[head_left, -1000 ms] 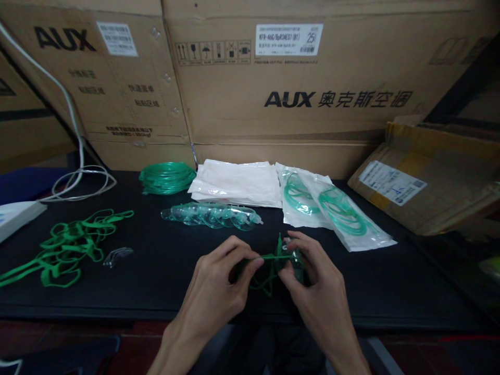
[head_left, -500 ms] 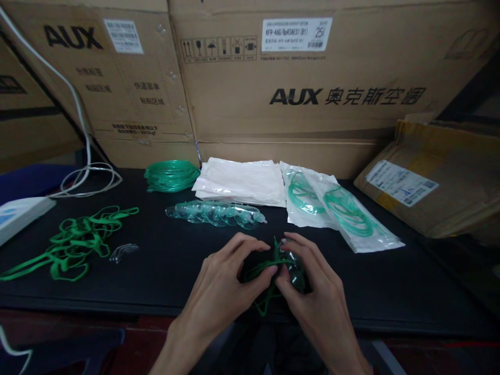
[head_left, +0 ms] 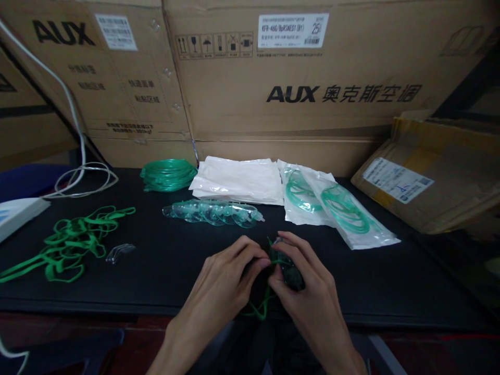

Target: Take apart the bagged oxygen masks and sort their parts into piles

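Observation:
Close to the front edge of the table, my left hand (head_left: 230,273) pinches a green elastic strap (head_left: 262,307) between thumb and fingers. My right hand (head_left: 312,276) is closed around a clear green oxygen mask (head_left: 292,275), mostly covered by its fingers. The strap runs from the left fingertips to the mask's edge, and a loop of it hangs below. Its exact attachment to the mask is hidden by my fingers. Behind my hands lies a row of nested clear green masks (head_left: 213,212).
Green straps (head_left: 74,242) and small clear strips (head_left: 119,252) lie at left. Farther back are coiled green tubing (head_left: 167,174), white packets (head_left: 238,179) and bagged tubing (head_left: 347,213). A carton (head_left: 429,166) stands at right; large cardboard boxes (head_left: 234,112) wall the back.
My left fingers have closed from an open curl into a pinch on the strap. The strap's loop hangs slightly differently. The whole view has shifted a little.

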`<state>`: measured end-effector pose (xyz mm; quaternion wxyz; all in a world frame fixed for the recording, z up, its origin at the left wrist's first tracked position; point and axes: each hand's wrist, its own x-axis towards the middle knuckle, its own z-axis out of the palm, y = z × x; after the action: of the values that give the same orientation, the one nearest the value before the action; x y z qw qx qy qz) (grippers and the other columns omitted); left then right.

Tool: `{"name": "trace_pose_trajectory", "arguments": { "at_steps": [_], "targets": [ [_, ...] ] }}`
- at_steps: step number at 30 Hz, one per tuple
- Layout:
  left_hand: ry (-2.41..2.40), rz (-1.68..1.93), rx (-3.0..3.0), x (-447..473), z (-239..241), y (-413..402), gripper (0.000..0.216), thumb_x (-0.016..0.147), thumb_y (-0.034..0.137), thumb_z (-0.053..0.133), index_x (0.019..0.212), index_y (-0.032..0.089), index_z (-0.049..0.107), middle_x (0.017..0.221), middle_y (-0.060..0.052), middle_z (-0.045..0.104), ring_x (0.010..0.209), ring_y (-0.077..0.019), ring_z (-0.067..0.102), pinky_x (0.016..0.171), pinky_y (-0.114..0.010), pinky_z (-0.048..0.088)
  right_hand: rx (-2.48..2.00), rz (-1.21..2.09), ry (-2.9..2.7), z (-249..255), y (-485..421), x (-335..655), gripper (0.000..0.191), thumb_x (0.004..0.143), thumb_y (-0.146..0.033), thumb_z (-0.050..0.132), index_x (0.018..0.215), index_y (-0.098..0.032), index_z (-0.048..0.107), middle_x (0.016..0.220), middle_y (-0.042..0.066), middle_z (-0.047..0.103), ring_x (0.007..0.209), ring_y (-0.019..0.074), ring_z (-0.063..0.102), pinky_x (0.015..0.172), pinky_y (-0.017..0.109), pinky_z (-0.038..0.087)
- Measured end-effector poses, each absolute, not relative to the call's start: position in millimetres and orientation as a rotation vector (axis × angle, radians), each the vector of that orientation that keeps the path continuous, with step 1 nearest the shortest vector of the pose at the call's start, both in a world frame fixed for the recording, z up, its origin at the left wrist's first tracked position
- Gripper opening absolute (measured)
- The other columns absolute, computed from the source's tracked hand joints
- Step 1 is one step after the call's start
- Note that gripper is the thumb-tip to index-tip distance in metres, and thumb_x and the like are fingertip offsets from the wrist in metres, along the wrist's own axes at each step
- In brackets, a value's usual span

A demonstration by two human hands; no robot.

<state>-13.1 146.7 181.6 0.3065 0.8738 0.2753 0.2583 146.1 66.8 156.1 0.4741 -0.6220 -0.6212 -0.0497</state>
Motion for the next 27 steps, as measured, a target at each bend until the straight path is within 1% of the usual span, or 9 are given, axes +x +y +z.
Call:
{"name": "trace_pose_trajectory", "arguments": {
  "at_steps": [6,9,12,15,17,19,21,24,27],
  "targets": [
    [0.806,0.701,2.301,-14.4,176.7,150.1,0.014,0.106,0.023,0.047,0.101,0.023,0.060,0.100,0.000,0.064,0.088,-0.0154,0.065,0.084,-0.028,0.049,-1.563,-0.143,-1.464,156.5,65.7,147.8,0.031,0.087,-0.010,0.056,0.114,-0.022,0.065,0.127,0.012,0.068,0.115,0.0247,0.070,0.096,0.037,0.061],
    [0.866,0.761,2.279,-17.7,176.4,153.1,0.016,0.106,0.022,0.043,0.098,0.022,0.057,0.092,0.001,0.063,0.083,-0.0150,0.063,0.078,-0.027,0.047,-1.578,-0.101,-1.401,156.6,64.4,151.1,0.028,0.087,-0.012,0.057,0.111,-0.023,0.064,0.124,0.011,0.069,0.113,0.0258,0.071,0.095,0.040,0.061],
    [0.854,0.730,2.222,-17.9,177.9,152.8,0.017,0.108,0.027,0.043,0.103,0.023,0.058,0.086,0.003,0.063,0.072,-0.0124,0.060,0.070,-0.024,0.045,-1.574,-0.070,-1.444,157.2,64.5,152.1,0.029,0.088,-0.012,0.058,0.113,-0.024,0.063,0.126,0.011,0.068,0.115,0.0253,0.070,0.097,0.040,0.060],
    [0.843,0.725,2.187,-15.0,179.1,150.8,0.017,0.106,0.033,0.050,0.116,0.026,0.061,0.082,0.005,0.064,0.063,-0.0112,0.056,0.062,-0.022,0.042,-1.547,-0.083,-1.501,157.7,65.0,151.0,0.028,0.091,-0.011,0.057,0.115,-0.024,0.063,0.128,0.011,0.066,0.118,0.0232,0.069,0.101,0.037,0.058],
    [0.855,0.715,2.187,-13.0,179.9,150.1,0.020,0.101,0.036,0.059,0.119,0.027,0.064,0.081,0.006,0.065,0.061,-0.0112,0.055,0.060,-0.022,0.041,-1.515,-0.086,-1.519,157.8,65.1,150.4,0.027,0.092,-0.011,0.058,0.115,-0.024,0.062,0.128,0.011,0.065,0.119,0.0221,0.067,0.103,0.035,0.057],
    [0.865,0.680,2.200,-11.8,180.9,149.9,0.018,0.098,0.038,0.066,0.112,0.028,0.069,0.083,0.006,0.067,0.062,-0.0113,0.054,0.061,-0.023,0.040,-1.484,-0.086,-1.539,158.2,65.0,150.4,0.028,0.091,-0.010,0.058,0.115,-0.023,0.061,0.128,0.011,0.064,0.121,0.0217,0.066,0.103,0.033,0.056],
    [0.871,0.637,2.230,-11.6,181.8,150.0,0.014,0.097,0.039,0.067,0.101,0.027,0.073,0.083,0.005,0.067,0.063,-0.0116,0.054,0.062,-0.024,0.038,-1.459,-0.079,-1.556,159.0,64.7,150.5,0.029,0.089,-0.008,0.058,0.113,-0.024,0.060,0.128,0.011,0.063,0.121,0.0215,0.065,0.103,0.033,0.055],
    [0.879,0.559,2.290,-11.9,182.4,150.1,0.021,0.101,0.037,0.061,0.088,0.024,0.072,0.073,0.005,0.059,0.063,-0.0123,0.053,0.061,-0.026,0.034,-1.445,-0.041,-1.557,160.8,64.0,150.3,0.029,0.089,-0.007,0.057,0.112,-0.025,0.058,0.129,0.010,0.062,0.123,0.0212,0.063,0.106,0.034,0.053],
    [0.900,0.523,2.304,-12.0,182.4,150.1,0.021,0.101,0.033,0.060,0.085,0.023,0.069,0.069,0.006,0.052,0.062,-0.0124,0.051,0.060,-0.027,0.031,-1.439,0.027,-1.577,161.9,63.3,150.0,0.031,0.089,-0.007,0.057,0.113,-0.026,0.057,0.132,0.010,0.058,0.127,0.0220,0.060,0.107,0.035,0.052]
  ]
}}
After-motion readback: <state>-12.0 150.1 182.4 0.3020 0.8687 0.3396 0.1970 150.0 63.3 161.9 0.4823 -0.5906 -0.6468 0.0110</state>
